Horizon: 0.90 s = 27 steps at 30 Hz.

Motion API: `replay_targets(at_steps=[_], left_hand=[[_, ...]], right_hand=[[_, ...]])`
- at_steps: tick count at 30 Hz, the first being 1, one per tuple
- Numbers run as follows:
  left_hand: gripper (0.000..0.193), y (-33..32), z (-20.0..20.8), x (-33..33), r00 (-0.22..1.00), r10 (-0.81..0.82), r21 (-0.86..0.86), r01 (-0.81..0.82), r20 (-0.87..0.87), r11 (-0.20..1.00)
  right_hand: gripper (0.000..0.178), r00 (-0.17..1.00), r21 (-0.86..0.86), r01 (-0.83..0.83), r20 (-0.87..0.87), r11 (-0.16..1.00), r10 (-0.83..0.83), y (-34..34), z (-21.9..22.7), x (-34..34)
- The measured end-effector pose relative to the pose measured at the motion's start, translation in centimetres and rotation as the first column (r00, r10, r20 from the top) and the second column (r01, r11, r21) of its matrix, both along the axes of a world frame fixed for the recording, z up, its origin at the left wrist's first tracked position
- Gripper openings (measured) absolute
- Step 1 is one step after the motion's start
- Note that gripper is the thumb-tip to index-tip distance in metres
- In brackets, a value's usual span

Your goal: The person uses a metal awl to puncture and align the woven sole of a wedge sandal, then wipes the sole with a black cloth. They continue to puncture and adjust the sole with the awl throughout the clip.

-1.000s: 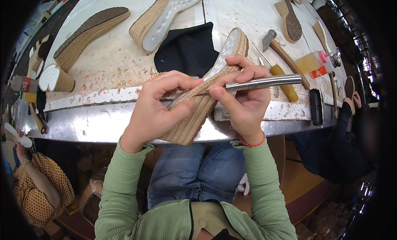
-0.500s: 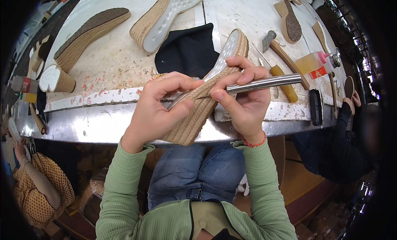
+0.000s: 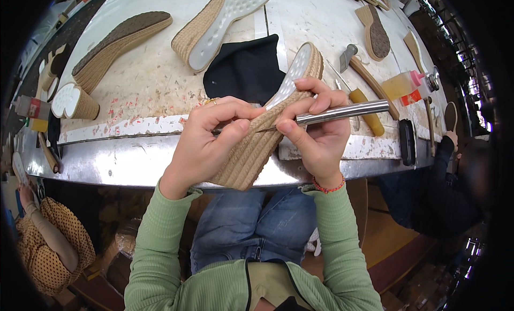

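Observation:
A wedge shoe sole (image 3: 243, 164) wrapped in tan braided rope is held tilted over the table's front edge. Its white dimpled top (image 3: 296, 73) faces away to the upper left. My left hand (image 3: 206, 137) is closed on its left side, thumb and forefinger pinched near the rope's upper edge. In my right hand (image 3: 316, 118) lies an awl with a thick steel handle (image 3: 345, 112); its thin point touches or nearly touches the rope rows near my left thumb. Fingers of that same hand also steady the sole's narrower end. Under the sole's far end lies a black cloth (image 3: 243, 67).
More wedge soles (image 3: 120, 43) lie on the scuffed white table (image 3: 152, 83). At right are a hammer (image 3: 369, 78), a yellow-handled tool (image 3: 369, 115), a black case (image 3: 407, 142) and a pink-capped bottle (image 3: 401, 83). Other people sit at both sides, one with a patterned sleeve (image 3: 56, 241).
The awl's point has shifted slightly along the rope rows, and its handle has tilted a little. My left thumb has drawn up and back. Both hands keep hold of the sole.

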<state>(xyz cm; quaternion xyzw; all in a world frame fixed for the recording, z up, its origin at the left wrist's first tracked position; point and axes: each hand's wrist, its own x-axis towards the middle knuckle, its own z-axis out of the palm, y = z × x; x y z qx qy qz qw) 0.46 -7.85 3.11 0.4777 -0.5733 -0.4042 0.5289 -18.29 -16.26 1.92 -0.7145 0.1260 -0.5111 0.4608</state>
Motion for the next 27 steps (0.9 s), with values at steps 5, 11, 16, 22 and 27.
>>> replay_targets(at_steps=[5,11,16,22,27], left_hand=[[0.028,0.2,0.4,-0.5,0.999,0.023,-0.013,-0.023,-0.029,1.0],[0.031,0.2,0.4,-0.3,0.999,0.023,-0.031,-0.022,0.04,0.999],[0.028,0.2,0.8,-0.4,0.997,0.041,-0.022,-0.04,0.071,0.999],[0.026,0.1,1.1,-0.5,0.996,0.043,0.006,-0.043,0.081,0.999],[0.024,-0.1,0.6,-0.1,0.998,0.025,-0.006,-0.024,0.059,1.0]], right_hand=[[0.044,1.0,-0.067,0.018,-0.015,0.998,-0.019,-0.1,-0.1,0.0],[0.043,0.998,-0.058,0.068,0.008,0.996,-0.067,0.4,-0.1,0.5],[0.043,0.987,0.047,0.16,-0.017,0.986,-0.159,1.6,0.4,1.1],[0.043,0.996,0.073,0.083,0.03,0.994,-0.085,0.8,0.3,0.4],[0.044,0.999,0.04,0.024,0.027,0.999,-0.025,0.4,0.0,0.2]])
